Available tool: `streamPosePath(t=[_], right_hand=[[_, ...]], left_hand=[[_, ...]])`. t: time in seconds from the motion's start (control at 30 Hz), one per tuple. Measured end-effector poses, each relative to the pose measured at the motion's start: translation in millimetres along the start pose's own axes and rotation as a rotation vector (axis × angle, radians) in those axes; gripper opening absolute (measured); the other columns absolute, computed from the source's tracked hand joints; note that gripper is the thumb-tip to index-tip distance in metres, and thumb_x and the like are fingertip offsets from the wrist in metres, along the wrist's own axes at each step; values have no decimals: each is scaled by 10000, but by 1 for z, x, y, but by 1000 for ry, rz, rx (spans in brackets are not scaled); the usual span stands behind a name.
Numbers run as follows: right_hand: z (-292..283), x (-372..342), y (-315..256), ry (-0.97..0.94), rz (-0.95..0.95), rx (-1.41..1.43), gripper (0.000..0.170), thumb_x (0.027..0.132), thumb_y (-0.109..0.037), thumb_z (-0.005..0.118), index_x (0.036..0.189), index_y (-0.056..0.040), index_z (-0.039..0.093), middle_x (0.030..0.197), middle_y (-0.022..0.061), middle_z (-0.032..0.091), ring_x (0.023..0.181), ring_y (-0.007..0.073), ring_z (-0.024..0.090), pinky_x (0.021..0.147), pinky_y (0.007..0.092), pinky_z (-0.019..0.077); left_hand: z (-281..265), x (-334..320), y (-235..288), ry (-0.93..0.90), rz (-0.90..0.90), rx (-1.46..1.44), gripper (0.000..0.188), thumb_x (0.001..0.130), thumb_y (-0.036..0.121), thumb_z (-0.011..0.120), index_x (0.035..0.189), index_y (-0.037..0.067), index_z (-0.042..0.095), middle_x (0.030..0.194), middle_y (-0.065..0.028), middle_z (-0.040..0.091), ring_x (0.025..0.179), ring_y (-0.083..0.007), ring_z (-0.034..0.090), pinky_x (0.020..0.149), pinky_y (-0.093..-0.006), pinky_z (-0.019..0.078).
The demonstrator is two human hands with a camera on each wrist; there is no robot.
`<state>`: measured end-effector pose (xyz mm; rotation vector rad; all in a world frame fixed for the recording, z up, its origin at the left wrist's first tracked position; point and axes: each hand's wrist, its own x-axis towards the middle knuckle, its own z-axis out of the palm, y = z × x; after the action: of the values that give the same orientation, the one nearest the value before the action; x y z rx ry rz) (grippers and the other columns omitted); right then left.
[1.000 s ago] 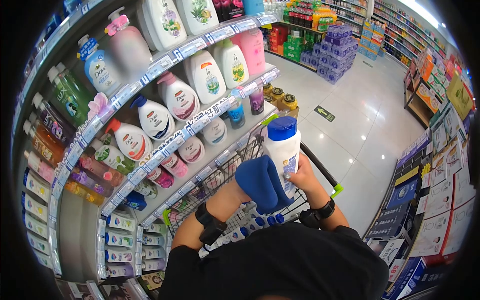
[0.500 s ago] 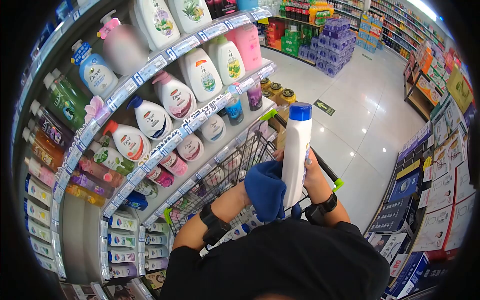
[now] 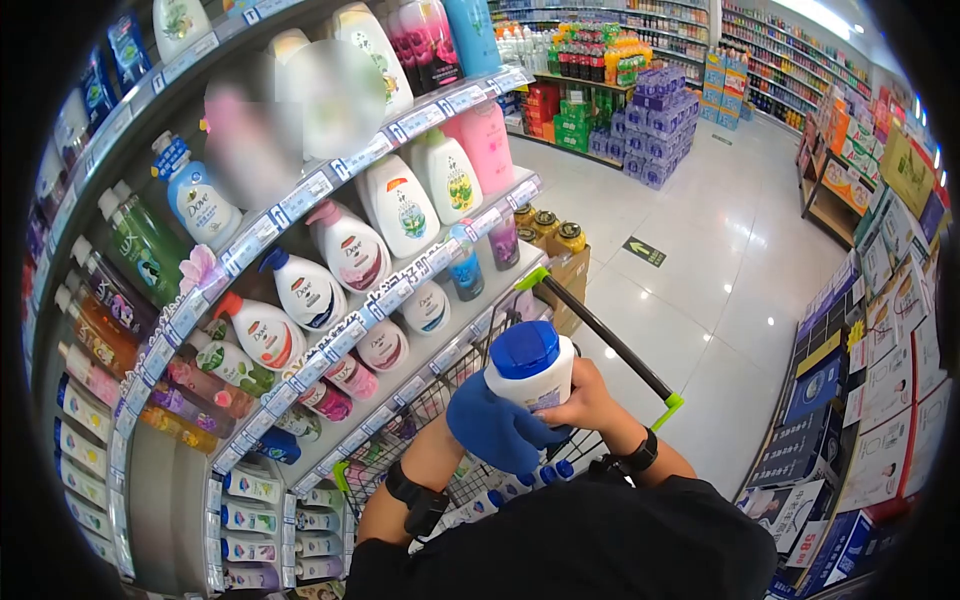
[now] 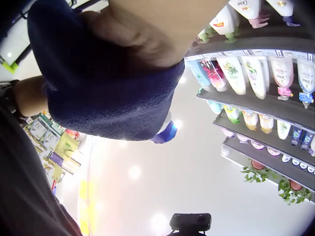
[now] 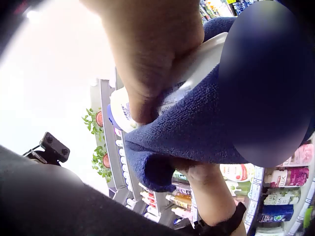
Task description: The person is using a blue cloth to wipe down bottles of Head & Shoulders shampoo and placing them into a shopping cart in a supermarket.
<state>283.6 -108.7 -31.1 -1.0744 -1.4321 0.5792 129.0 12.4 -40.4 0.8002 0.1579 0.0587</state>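
A white bottle (image 3: 550,383) with a blue flip cap (image 3: 525,349) is held above the cart, its cap tilted toward the head camera. My right hand (image 3: 588,402) grips it from the right, thumb across the label side. A dark blue towel (image 3: 490,425) wraps the bottle's left side and underside. In the right wrist view, my left hand (image 5: 198,172) holds the towel against the bottle from the opposite side; the cloth covers most of its fingers. Only the blue cap and a bit of white show past the towel in the left wrist view.
Below stands a wire shopping cart with a black bar (image 3: 615,340) and several blue-capped bottles (image 3: 520,483) inside. Shelves of pump bottles (image 3: 350,248) curve along the left. Stacked boxes (image 3: 880,425) line the right side of the tiled aisle (image 3: 690,310).
The bottle turned from label showing to its narrow side, then tipped so its cap faces the head camera. Both hands and the towel moved lower and left in the head view.
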Motion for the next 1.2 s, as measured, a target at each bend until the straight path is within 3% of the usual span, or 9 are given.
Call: streamPosePath(t=[0.07,0.27,0.37,0.67,0.7,0.87,1.0,1.1,1.2], right_hand=[[0,0,3,-26,-15,-2,695,607,-208,766,1192,-10,447,1106,124,549,994,239,553,867,330,411],[7,-12,3,119,130,615,557,702,-174,703,1164,-4,443,1049,90,587,927,163,580,829,310,455],[12,-9,0,182,121,563,581,714,-188,699,1186,-2,417,1067,103,577,941,169,577,822,312,461],[86,12,5,166,88,616,528,801,-191,620,1214,-17,341,1088,90,536,983,161,539,825,300,447],[95,14,10,159,102,621,519,804,-187,616,1211,-16,344,1084,88,534,978,157,536,821,298,448],[140,27,-4,188,280,674,483,817,-174,597,1199,-9,351,1049,73,534,931,144,536,799,288,448],[179,23,-27,274,92,-67,439,715,-98,650,1085,-8,430,852,148,600,773,236,620,684,321,477],[200,21,-29,236,-8,-240,438,704,-137,669,1055,-16,437,803,185,597,734,321,618,638,350,479],[219,22,-50,176,64,-322,442,693,-187,684,1025,-15,447,797,183,598,732,354,601,634,369,476]], left_hand=[[0,0,-8,-27,-11,57,396,810,74,564,1183,-3,455,1064,-118,561,939,-190,571,799,-303,489],[13,5,-35,-66,60,235,452,790,55,591,1213,16,439,1120,-121,542,1002,-192,549,851,-312,467],[20,-4,-36,-18,202,325,455,771,61,620,1197,20,466,1113,-109,555,1001,-195,547,900,-325,433],[5,-92,3,468,365,1113,334,681,178,693,959,27,584,837,-110,633,768,-162,603,714,-280,475],[-1,-100,2,504,487,1194,302,657,195,695,879,17,592,789,-141,612,711,-224,597,668,-309,465],[26,-152,29,639,484,1466,293,627,227,686,784,3,581,743,-179,535,659,-335,524,587,-349,419],[25,-178,55,643,904,1696,309,618,196,676,835,19,544,757,-147,503,680,-324,502,612,-340,421],[25,-186,56,788,1183,1582,374,635,188,678,931,33,510,889,-128,508,757,-300,520,666,-339,432],[20,-187,48,790,1026,1121,414,648,218,701,973,43,515,916,-116,527,804,-264,543,706,-330,445]])
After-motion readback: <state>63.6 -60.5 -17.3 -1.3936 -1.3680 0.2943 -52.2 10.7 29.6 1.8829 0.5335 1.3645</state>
